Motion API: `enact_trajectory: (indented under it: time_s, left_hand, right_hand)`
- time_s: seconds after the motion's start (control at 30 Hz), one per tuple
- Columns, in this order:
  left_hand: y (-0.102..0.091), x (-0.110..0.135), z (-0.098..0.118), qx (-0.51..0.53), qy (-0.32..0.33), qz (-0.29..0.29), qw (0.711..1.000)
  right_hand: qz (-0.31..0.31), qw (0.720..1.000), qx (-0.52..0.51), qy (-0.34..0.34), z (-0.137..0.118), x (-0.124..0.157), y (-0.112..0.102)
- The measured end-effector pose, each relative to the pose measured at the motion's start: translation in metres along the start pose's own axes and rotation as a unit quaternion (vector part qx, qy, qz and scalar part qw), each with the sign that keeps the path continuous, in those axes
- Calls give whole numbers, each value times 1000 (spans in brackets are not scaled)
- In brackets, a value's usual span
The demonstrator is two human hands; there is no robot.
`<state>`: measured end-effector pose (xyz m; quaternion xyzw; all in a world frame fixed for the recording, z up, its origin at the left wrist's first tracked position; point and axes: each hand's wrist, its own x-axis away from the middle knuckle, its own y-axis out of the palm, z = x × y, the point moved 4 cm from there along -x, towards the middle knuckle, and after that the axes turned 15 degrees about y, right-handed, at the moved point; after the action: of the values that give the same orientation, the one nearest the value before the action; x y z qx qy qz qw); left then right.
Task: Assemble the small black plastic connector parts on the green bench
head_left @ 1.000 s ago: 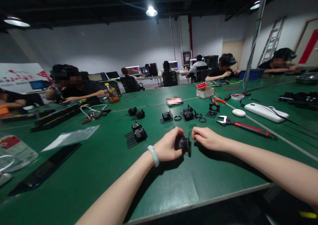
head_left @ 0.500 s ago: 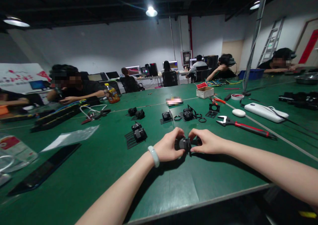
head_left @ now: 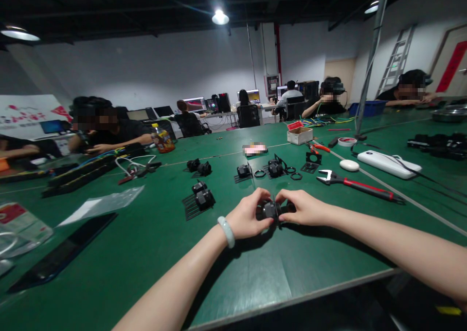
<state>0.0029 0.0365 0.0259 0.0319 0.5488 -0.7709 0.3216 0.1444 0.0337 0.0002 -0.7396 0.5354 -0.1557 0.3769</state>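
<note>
Between my hands, just above the green table, is a black plastic cable gland (head_left: 270,211) with a thin black bracket plate around it. The fingers and thumb of my left hand (head_left: 250,215) are closed on its left end; a pale bangle is on that wrist. From the other side, my right hand (head_left: 305,207) pinches the fitting by the plate, and its fingers hide part of it. Beyond my hands lie similar fittings on slotted brackets (head_left: 203,199), loose black ring nuts (head_left: 260,174) and a bare black bracket (head_left: 312,161).
An adjustable wrench (head_left: 361,187) with red-and-black handles lies to the right, near a white mouse (head_left: 349,165) and a white power bank (head_left: 388,164). A small box (head_left: 299,135) stands farther back. At left are a dark phone-like slab (head_left: 63,253) and a plastic bag (head_left: 102,205). Co-workers sit across the table.
Both hands keep their hold on the cable gland, which looks slightly turned. The view has shifted a little; the other things on the table stay where they were.
</note>
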Motion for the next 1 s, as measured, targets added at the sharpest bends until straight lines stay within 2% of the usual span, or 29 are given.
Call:
enact_trajectory:
  time_s: [0.67,1.0]
  left_hand:
    - [5,1,-5,25,-23,10,999]
    - [25,-4,-6,83,-57,26,995]
  right_hand:
    - [-5,1000,18,-3,0,0,0]
    - [-10,1000,19,-14,-3,-1,1]
